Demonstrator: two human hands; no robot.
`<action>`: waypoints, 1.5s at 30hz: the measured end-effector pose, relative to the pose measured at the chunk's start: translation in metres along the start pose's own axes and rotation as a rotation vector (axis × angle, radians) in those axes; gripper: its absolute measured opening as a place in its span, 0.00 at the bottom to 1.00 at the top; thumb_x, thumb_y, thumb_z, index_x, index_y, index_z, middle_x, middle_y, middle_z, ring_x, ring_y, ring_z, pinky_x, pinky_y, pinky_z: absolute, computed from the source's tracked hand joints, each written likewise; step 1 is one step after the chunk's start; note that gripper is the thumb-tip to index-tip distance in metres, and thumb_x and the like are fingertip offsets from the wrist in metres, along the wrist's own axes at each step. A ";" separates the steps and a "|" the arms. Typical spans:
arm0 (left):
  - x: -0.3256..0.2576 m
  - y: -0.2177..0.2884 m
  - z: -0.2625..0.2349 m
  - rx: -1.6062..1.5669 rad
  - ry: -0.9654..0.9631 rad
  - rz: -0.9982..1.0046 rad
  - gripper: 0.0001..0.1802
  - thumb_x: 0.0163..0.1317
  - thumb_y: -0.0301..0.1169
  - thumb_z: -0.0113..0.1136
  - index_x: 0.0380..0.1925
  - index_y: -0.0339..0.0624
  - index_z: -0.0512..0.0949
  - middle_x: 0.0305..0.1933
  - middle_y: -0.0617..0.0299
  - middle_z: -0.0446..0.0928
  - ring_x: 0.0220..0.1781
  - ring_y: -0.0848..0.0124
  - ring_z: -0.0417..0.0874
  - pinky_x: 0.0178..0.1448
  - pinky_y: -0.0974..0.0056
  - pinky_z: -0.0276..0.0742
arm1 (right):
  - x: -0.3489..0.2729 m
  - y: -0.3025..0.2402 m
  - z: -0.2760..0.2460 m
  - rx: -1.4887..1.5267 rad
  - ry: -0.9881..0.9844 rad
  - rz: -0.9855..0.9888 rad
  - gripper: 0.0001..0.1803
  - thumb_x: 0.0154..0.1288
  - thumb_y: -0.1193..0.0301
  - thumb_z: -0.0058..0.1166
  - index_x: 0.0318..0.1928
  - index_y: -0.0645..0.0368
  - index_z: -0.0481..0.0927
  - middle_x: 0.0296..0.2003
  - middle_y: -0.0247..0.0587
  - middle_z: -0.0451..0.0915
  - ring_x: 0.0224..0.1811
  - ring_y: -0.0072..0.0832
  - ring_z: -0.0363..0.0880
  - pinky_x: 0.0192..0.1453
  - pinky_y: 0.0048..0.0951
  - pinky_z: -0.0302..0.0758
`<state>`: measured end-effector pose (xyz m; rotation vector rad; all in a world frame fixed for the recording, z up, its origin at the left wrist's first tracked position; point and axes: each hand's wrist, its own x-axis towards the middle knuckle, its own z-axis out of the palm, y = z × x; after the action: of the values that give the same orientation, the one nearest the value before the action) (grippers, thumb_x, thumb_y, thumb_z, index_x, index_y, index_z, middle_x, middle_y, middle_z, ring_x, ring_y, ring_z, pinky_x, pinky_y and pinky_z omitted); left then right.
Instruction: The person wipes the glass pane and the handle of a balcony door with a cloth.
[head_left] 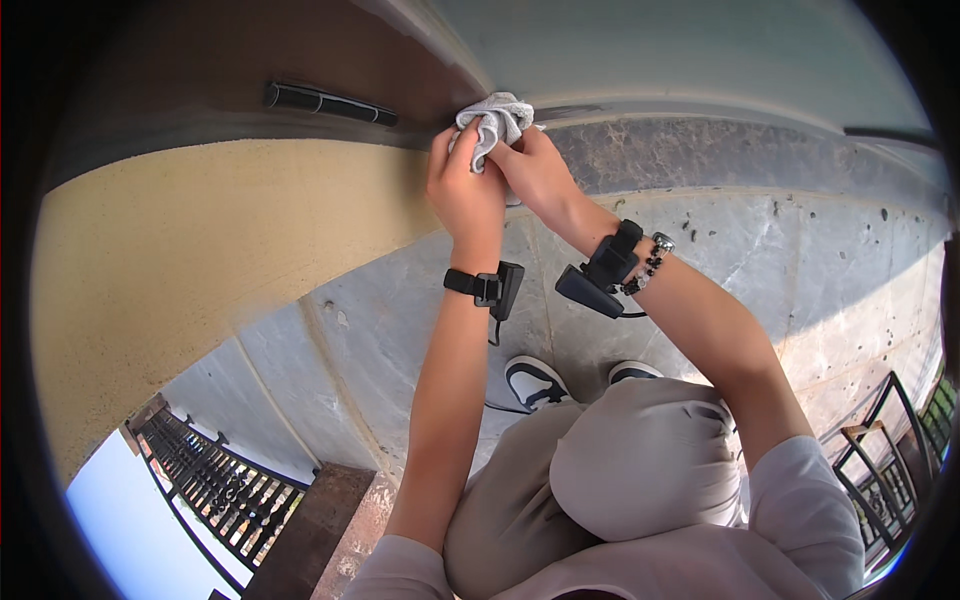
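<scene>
Both my hands are closed around a crumpled white-grey cloth at the top middle of the view. My left hand grips it from the left, with its fingers sunk into the folds. From the right, my right hand pinches the same cloth, thumb toward the left hand. The bunched cloth sits against the lower corner where a brown panel meets a pale green glass-like pane. Some fingertips are hidden in the cloth. Black straps with small devices are on both wrists, and a beaded bracelet is on the right one.
Below the brown panel runs a yellow wall; a black bar-shaped handle is on the panel. A dark stone sill edges the pane. Grey stone tiles lie underfoot, near my shoes. Metal railings stand lower left.
</scene>
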<state>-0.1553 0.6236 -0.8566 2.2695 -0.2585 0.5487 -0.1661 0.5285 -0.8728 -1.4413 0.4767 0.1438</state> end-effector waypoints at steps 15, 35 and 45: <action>0.077 0.093 -0.080 0.078 0.343 0.402 0.24 0.56 0.28 0.77 0.55 0.48 0.89 0.50 0.60 0.76 0.49 0.64 0.83 0.48 0.59 0.82 | -0.068 -0.148 0.009 0.162 -0.025 -0.530 0.17 0.76 0.63 0.55 0.54 0.63 0.82 0.37 0.44 0.88 0.37 0.30 0.87 0.42 0.31 0.81; -0.032 -0.002 0.028 0.057 -0.203 0.052 0.34 0.60 0.23 0.69 0.69 0.45 0.77 0.62 0.53 0.73 0.65 0.48 0.78 0.64 0.49 0.78 | 0.005 0.023 -0.029 0.424 -0.124 0.030 0.22 0.83 0.65 0.50 0.72 0.55 0.71 0.60 0.34 0.80 0.62 0.24 0.78 0.66 0.33 0.76; -0.041 0.091 0.097 -0.069 -0.532 0.206 0.37 0.61 0.23 0.67 0.72 0.45 0.71 0.63 0.54 0.70 0.64 0.49 0.75 0.59 0.51 0.88 | -0.013 0.019 -0.163 0.226 0.223 0.072 0.17 0.80 0.69 0.46 0.65 0.52 0.74 0.48 0.31 0.82 0.47 0.21 0.80 0.51 0.30 0.78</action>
<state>-0.1936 0.4910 -0.8765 2.2974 -0.7676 0.0229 -0.2217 0.3749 -0.8938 -1.2236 0.7049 -0.0142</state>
